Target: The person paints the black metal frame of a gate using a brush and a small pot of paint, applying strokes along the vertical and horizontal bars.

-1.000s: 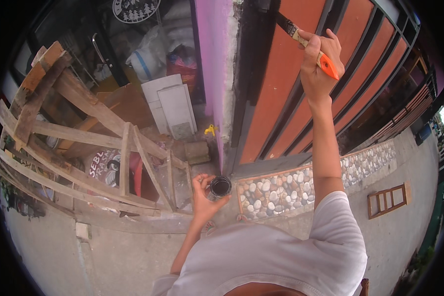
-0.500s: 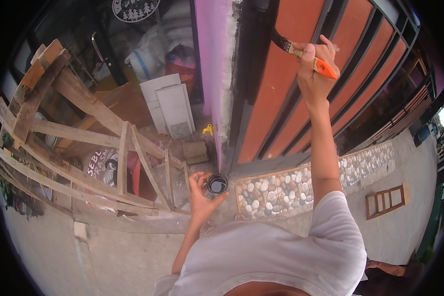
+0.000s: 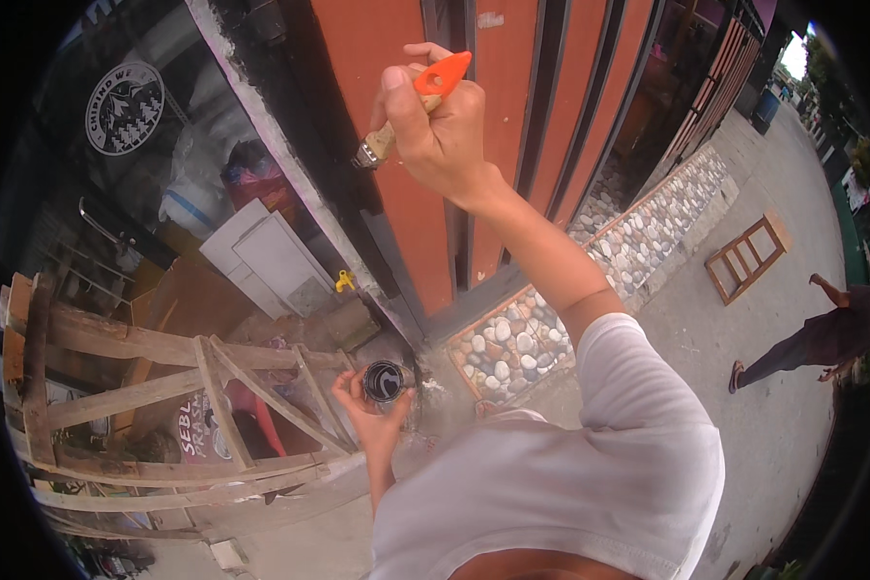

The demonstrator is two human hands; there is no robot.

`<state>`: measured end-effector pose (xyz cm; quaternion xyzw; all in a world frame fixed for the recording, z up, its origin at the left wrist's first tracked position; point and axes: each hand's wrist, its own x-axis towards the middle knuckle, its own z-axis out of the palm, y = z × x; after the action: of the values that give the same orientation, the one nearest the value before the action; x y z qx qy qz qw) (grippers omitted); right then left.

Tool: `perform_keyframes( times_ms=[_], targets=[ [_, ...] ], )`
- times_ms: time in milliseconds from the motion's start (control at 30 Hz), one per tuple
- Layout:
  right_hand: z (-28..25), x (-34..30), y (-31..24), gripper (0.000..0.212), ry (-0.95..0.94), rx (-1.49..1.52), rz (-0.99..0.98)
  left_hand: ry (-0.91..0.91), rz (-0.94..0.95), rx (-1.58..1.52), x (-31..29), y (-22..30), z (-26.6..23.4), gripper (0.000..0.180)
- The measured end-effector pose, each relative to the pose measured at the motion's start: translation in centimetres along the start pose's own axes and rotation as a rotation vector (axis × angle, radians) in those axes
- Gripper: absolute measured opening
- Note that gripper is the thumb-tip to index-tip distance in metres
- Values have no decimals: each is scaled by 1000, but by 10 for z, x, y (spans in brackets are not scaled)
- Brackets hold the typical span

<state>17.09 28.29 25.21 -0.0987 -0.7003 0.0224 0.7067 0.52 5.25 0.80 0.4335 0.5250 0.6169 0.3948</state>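
Observation:
My right hand (image 3: 443,135) is raised and closed round a paintbrush (image 3: 381,145) with a pale wooden handle and an orange handle end. The brush's metal band points down and left, toward the black post (image 3: 333,164) beside the orange panel (image 3: 396,217). Its dark bristles blend into the black there, so I cannot tell if they touch. Lower down, my left hand (image 3: 372,425) grips a small round cup of dark paint (image 3: 384,383), held upright, fingers on its left and thumb on its right. The liquid's surface shines.
A wooden frame structure (image 3: 203,396) stands at left. Behind it are white boards (image 3: 266,256) and a yellow tap (image 3: 344,281). A pebbled strip (image 3: 512,348) runs below the gate. At right, a small wooden frame (image 3: 746,259) lies on the concrete and a person (image 3: 822,333) walks.
The view has swung right. My right hand with the brush has shifted left across the orange panels to the black post. A person has come into view at right. The left hand still holds the cup.

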Motion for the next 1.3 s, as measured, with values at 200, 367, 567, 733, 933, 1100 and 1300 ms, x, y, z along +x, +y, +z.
perform_keyframes(
  times_ms=[200,367,567,733,933,1100,1300],
  targets=[
    [13,-44,-8,48,-95,223,345,-23,28,61,0,-8,-9,89],
    [-17,-80,-29,40,-81,263,631,-23,44,65,2,2,-12,90],
    [-14,-141,-56,45,21,202,839,34,24,80,-4,1,-25,91],
    [2,-149,-112,39,-57,181,961,-56,46,130,4,-1,-23,89],
    [38,-197,-135,38,-381,-102,474,-102,12,57,-2,0,-26,98],
    [31,-226,-165,56,-477,-214,767,-282,59,29,-12,-14,-39,93],
    [-17,-208,-232,76,-369,-457,904,-450,94,80,-31,-16,-73,90]
  ],
)
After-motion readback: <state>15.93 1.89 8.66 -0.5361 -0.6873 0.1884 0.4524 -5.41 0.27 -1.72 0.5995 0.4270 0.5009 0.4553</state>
